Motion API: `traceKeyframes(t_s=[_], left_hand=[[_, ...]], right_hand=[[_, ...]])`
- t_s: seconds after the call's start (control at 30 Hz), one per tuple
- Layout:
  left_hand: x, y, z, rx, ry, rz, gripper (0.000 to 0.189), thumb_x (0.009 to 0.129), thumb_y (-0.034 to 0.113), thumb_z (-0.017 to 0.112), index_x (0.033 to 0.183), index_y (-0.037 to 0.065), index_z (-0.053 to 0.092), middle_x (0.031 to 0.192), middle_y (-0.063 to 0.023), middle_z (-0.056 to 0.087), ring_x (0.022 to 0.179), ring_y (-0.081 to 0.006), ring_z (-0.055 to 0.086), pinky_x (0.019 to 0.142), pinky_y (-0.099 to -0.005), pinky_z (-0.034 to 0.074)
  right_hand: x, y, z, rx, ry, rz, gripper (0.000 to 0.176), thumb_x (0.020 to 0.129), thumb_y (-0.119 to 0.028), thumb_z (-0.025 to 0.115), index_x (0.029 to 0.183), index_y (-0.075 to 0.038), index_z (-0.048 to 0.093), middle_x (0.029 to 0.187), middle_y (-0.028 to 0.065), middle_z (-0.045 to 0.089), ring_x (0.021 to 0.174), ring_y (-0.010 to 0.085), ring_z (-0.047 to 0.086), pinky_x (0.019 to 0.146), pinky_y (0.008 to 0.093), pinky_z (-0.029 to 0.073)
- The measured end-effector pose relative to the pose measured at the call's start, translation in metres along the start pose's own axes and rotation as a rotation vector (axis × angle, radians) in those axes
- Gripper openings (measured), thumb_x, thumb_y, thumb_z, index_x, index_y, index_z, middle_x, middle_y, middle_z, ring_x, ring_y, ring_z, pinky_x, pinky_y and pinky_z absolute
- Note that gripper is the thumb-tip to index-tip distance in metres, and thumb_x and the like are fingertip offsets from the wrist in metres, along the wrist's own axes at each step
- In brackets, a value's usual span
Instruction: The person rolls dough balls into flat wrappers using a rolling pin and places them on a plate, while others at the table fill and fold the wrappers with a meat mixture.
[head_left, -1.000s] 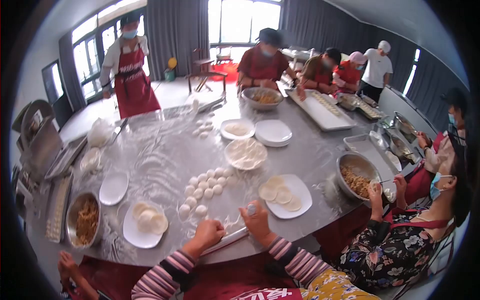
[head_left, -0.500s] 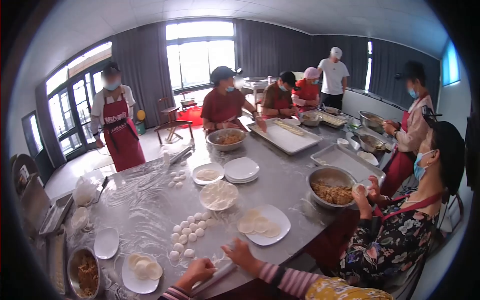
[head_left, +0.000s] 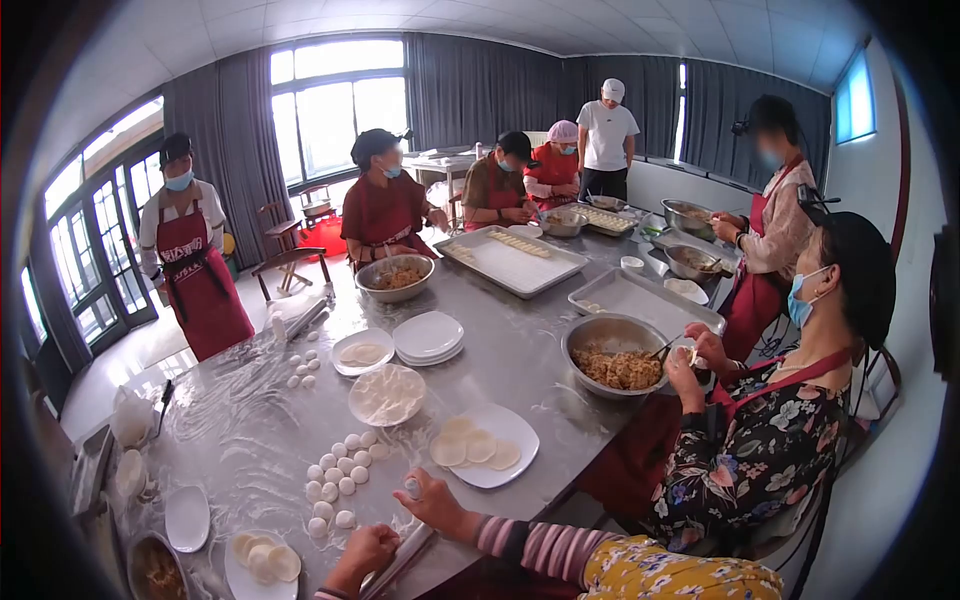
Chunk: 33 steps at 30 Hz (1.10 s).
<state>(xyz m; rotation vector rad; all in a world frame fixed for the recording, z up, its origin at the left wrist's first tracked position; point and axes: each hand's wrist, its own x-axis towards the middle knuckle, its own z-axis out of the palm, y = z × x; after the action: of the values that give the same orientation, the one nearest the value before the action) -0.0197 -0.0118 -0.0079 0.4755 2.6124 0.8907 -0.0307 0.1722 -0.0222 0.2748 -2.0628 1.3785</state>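
The left hand (head_left: 362, 552) is curled shut over the near end of a pale wooden rolling pin (head_left: 405, 553), which lies slanted at the near edge of the flour-dusted steel table (head_left: 520, 365). The right hand (head_left: 432, 502) rests at the pin's far end with the thumb raised; at this edge of the view its hold cannot be told. A cluster of small white round dough balls (head_left: 340, 478) lies just left of it. A white square plate (head_left: 512, 425) carrying flat round dough wrappers (head_left: 475, 450) sits just beyond the right hand.
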Motion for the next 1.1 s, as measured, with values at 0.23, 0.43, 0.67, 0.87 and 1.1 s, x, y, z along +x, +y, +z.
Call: traceKeyframes(t_s=[0.23,0.43,0.67,0.87,1.1], left_hand=[[-0.007,-0.022,0.006,-0.134,-0.061,0.074,0.021,0.074,0.018,0.070,0.081,-0.001,0.063,0.069,-0.0064,0.064,0.063,-0.0127,0.060,0.060,-0.0290,0.048],[0.004,-0.005,0.005,-0.049,0.007,0.040,0.026,0.074,0.026,0.063,0.084,0.001,0.064,0.077,-0.0184,0.064,0.072,-0.0303,0.064,0.065,-0.0378,0.049],[-0.001,-0.022,0.011,-0.138,-0.086,0.004,0.025,0.077,0.025,0.062,0.084,0.001,0.064,0.076,-0.0190,0.064,0.073,-0.0320,0.064,0.066,-0.0387,0.048],[-0.006,0.027,-0.010,0.031,-0.071,0.048,0.025,0.078,0.024,0.062,0.085,0.001,0.065,0.076,-0.0195,0.064,0.072,-0.0317,0.063,0.066,-0.0391,0.048],[-0.018,0.010,-0.003,-0.124,-0.109,0.068,0.021,0.077,0.019,0.062,0.081,-0.002,0.064,0.071,-0.0165,0.064,0.067,-0.0250,0.063,0.063,-0.0353,0.048]], right_hand=[[-0.029,-0.008,-0.036,-0.053,-0.051,-0.009,0.033,0.074,-0.019,0.072,0.092,-0.002,0.050,0.065,0.0214,0.056,0.062,0.0416,0.057,0.050,0.0434,0.045],[-0.004,0.007,-0.005,-0.033,-0.091,0.052,0.035,0.075,-0.018,0.071,0.095,0.002,0.051,0.066,0.0241,0.056,0.062,0.0422,0.057,0.050,0.0459,0.044],[-0.027,-0.014,-0.038,-0.130,-0.040,0.020,0.037,0.074,-0.020,0.072,0.096,0.000,0.051,0.068,0.0225,0.057,0.062,0.0413,0.057,0.051,0.0448,0.045],[-0.005,-0.002,-0.013,-0.088,-0.025,-0.009,0.035,0.074,-0.020,0.072,0.094,0.000,0.050,0.059,0.0216,0.054,0.059,0.0411,0.056,0.050,0.0451,0.044],[-0.025,-0.007,-0.038,-0.345,-0.036,-0.205,0.029,0.075,-0.018,0.072,0.088,-0.004,0.051,0.061,0.0146,0.054,0.056,0.0343,0.056,0.049,0.0425,0.042]])
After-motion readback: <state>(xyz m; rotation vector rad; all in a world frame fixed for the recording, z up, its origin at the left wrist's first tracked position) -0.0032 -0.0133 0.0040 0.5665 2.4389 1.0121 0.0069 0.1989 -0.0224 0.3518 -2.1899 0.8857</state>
